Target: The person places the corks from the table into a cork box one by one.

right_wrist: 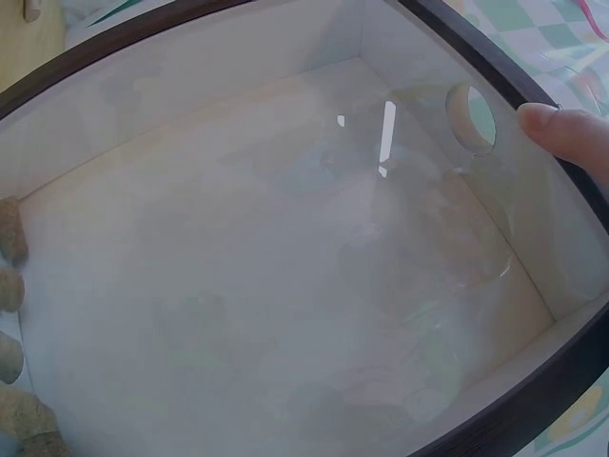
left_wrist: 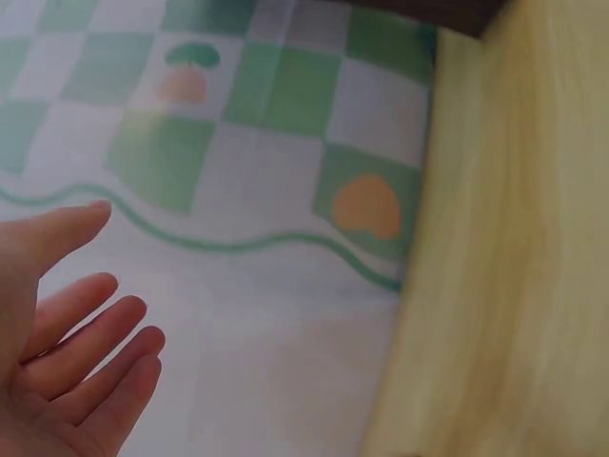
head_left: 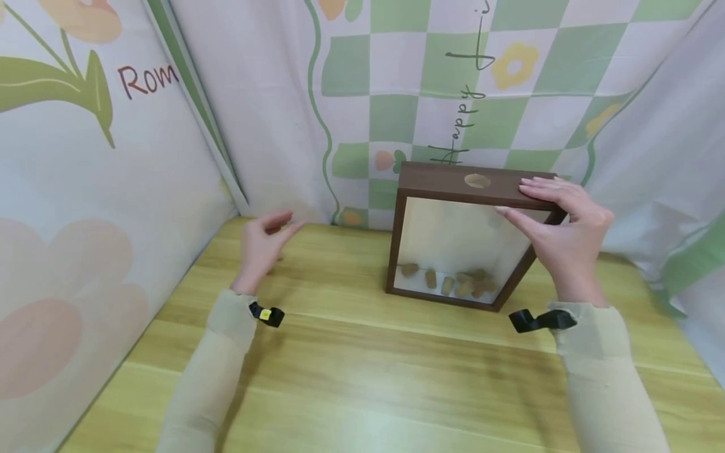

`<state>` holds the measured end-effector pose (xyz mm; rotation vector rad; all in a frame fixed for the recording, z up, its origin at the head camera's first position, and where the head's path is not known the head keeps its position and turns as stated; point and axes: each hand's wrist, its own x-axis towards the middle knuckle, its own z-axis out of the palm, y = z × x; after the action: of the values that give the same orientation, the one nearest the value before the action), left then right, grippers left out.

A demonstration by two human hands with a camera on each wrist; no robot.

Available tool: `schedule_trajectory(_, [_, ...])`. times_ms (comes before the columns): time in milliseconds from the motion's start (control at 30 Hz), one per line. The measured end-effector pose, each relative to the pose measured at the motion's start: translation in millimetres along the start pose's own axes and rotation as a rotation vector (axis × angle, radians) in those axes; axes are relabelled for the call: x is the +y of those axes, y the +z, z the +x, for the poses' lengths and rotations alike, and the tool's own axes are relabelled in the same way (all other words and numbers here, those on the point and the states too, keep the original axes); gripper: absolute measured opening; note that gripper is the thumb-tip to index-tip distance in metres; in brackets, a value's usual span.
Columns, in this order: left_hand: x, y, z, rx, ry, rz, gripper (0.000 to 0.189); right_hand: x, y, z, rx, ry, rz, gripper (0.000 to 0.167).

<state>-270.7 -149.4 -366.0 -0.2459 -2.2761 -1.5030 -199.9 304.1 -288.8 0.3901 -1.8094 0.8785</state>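
A dark brown shadow box (head_left: 395, 245) with a clear front stands upright on the table, a round hole (head_left: 477, 181) in its top. Several corks (head_left: 430, 279) lie along its bottom inside; some also show in the right wrist view as brown corks (right_wrist: 11, 288) at the left edge. My right hand (head_left: 572, 220) grips the box's top right corner, fingers across the top and thumb over the front edge. To the left of the box, my left hand (head_left: 263, 245) is raised over the table, fingers loosely bent; its palm (left_wrist: 48, 381) holds nothing in the left wrist view.
The wooden table (head_left: 340, 371) reaches back to a curtain (head_left: 272, 113) with green checks close behind the box. A printed white cloth (head_left: 68, 189) borders the table on the left. Black straps (head_left: 544, 319) sit on both wrists over pale sleeves.
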Motion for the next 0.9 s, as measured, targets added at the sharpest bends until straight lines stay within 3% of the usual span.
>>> schedule_trajectory(233, [-43.5,-23.5,-9.3,0.013,-0.163,0.022,0.047,2,0,-0.2,-0.003,0.003,0.011,0.044])
schedule_trajectory(400, [-66.5,-38.4,-14.0,0.021,-0.275,0.047,0.049,-3,0,0.6,-0.005,-0.003,-0.001,0.044])
schedule_trajectory(600, [-78.0,-50.2,-20.3,0.066,-0.433,-0.026,0.059,-17,0,2.7,0.003,-0.004,0.024,0.041])
schedule_trajectory(733, [-81.0,-55.3,-21.1,0.060,-0.450,0.013,0.061,-21,0,3.0,-0.001,-0.003,0.026,0.041])
schedule_trajectory(900, [-90.1,-55.2,-17.5,0.031,-0.480,0.022,0.062,-5,-1,0.9,-0.007,0.001,0.016,0.043])
